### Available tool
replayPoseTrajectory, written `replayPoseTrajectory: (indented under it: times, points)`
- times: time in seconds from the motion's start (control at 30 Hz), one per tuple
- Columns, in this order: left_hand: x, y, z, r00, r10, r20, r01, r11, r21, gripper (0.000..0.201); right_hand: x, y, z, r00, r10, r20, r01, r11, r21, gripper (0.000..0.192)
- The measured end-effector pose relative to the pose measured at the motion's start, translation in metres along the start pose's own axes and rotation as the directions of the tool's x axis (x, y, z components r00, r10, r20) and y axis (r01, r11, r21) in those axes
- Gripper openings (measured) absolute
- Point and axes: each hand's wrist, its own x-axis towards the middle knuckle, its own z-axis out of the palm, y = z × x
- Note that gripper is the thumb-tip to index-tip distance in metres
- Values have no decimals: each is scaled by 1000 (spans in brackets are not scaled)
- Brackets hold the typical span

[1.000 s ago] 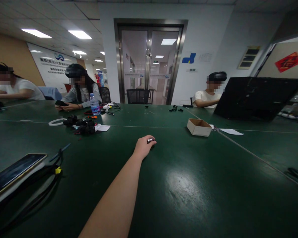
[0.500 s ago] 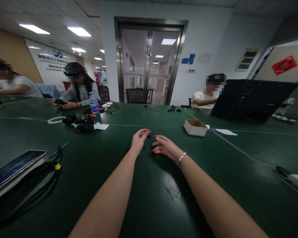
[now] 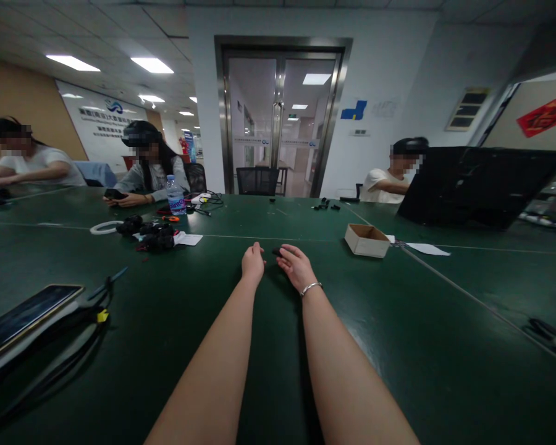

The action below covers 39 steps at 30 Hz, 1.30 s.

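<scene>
My right hand (image 3: 296,266) pinches a small black part (image 3: 277,251) between its fingertips, just above the green table (image 3: 278,346). The part's exact kind is too small to tell. A short gap to the left of it, my left hand (image 3: 252,263) is closed with its thumb up. The back of that hand hides its fingers, so whether anything sits inside cannot be seen. A bracelet (image 3: 311,288) circles my right wrist.
An open cardboard box (image 3: 367,242) stands to the right. Bundled black gear (image 3: 155,236), a water bottle (image 3: 176,196) and a phone (image 3: 32,312) with cables lie leftward. Small black pieces (image 3: 324,204) lie farther back. A large black panel (image 3: 482,188) stands right. Several people sit around.
The small black part has passed from my left hand to my right. My right hand came inward and closed on it; my left hand shifted slightly left.
</scene>
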Motion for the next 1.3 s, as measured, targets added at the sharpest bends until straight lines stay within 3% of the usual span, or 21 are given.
replayPoseTrajectory:
  times: [0.13, 0.43, 0.73, 0.93, 1.3]
  points:
    - [-4, 0, 2, 992, 100, 73, -107, 989, 101, 40, 2, 4, -1, 1000, -13, -3, 13, 1000, -28, 26]
    - [3, -7, 2, 976, 168, 141, -151, 981, -122, 11, 0, 6, -3, 999, -32, 12, 32, 999, -25, 23]
    - [-2, 3, -5, 970, 142, 195, -119, 985, -125, 16, 2, 4, -3, 998, -10, 66, 13, 999, -43, 20]
    - [1, 2, -11, 975, 149, 166, -147, 989, -23, 27, 2, 5, -4, 990, -27, 136, 39, 996, -85, 23]
    - [7, -4, -10, 980, 124, 153, -129, 991, 23, 27, 2, 4, -3, 989, -23, 146, 35, 996, -81, 23]
